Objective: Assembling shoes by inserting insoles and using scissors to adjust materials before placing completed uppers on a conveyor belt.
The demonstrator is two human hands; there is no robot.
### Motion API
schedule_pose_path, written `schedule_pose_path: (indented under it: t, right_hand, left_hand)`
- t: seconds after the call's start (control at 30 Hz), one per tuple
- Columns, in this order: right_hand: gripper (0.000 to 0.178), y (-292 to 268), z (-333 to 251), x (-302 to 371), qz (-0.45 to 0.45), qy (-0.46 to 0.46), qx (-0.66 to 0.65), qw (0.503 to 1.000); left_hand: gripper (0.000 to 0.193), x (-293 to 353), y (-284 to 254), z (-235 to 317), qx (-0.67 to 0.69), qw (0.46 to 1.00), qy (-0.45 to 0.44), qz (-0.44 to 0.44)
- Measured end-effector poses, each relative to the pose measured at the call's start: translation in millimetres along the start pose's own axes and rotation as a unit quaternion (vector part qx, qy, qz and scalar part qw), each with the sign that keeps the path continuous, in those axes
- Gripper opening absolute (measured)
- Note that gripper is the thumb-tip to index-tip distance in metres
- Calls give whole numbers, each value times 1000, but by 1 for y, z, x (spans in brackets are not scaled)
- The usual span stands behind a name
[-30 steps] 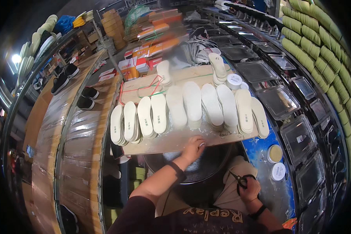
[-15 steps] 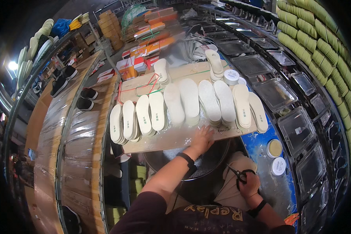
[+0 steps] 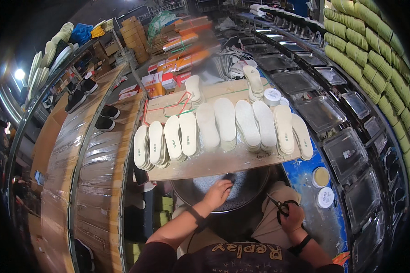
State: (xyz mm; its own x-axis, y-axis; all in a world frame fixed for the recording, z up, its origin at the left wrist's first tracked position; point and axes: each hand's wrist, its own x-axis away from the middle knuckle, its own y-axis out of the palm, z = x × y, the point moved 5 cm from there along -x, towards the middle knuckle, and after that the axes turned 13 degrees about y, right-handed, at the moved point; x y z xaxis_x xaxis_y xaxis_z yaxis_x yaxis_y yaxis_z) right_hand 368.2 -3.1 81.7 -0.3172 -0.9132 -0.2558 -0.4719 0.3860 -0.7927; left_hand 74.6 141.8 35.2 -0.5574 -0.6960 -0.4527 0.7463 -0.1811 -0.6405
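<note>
My left hand (image 3: 217, 194) is over a dark round basin (image 3: 253, 189) below the board's front edge. Its fingers are curled together, and whatever may be between them is too small to make out. In my right hand (image 3: 293, 217), resting by my right thigh, is a pair of black-handled scissors (image 3: 282, 207) with blades pointing up and left. In front of me a wooden board (image 3: 200, 170) carries a row of stacked insoles. White printed ones (image 3: 172, 136) stand at the left, greyish plain ones (image 3: 225, 120) in the middle and more white ones (image 3: 283, 129) at the right.
Round tins (image 3: 325, 195) stand on the blue bench (image 3: 300, 170) at right. Beyond it run racks of metal trays (image 3: 321, 111) and stacks of green insoles (image 3: 378, 73). A wrapped shelf (image 3: 95, 168) with black shoes (image 3: 107, 118) is at left; cartons (image 3: 182, 59) are piled behind.
My left hand has drawn back from the board's front edge to above the basin, and its fingers have curled in. My right hand still holds the scissors in about the same place.
</note>
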Motion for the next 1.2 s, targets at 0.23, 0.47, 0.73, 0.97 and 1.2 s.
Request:
schedule_pose_path:
  t: [0.23,0.47,0.73,0.97,1.2]
  right_hand:
    - [32,-3,4,8,35,-31,18,999]
    - [32,-2,-6,14,33,-29,27,999]
    - [34,-4,-16,35,-9,-9,76,997]
    - [33,-14,-7,42,15,6,54,998]
    - [34,-8,10,33,28,16,41,999]
  left_hand:
    - [18,100,-24,19,-166,983,-72,-42]
    - [52,126,-16,39,-233,967,-53,-84]
    - [51,130,-13,38,-285,947,-72,-131]
    - [51,130,-10,38,-305,932,-115,-160]
    - [52,129,-5,34,-309,929,-110,-173]
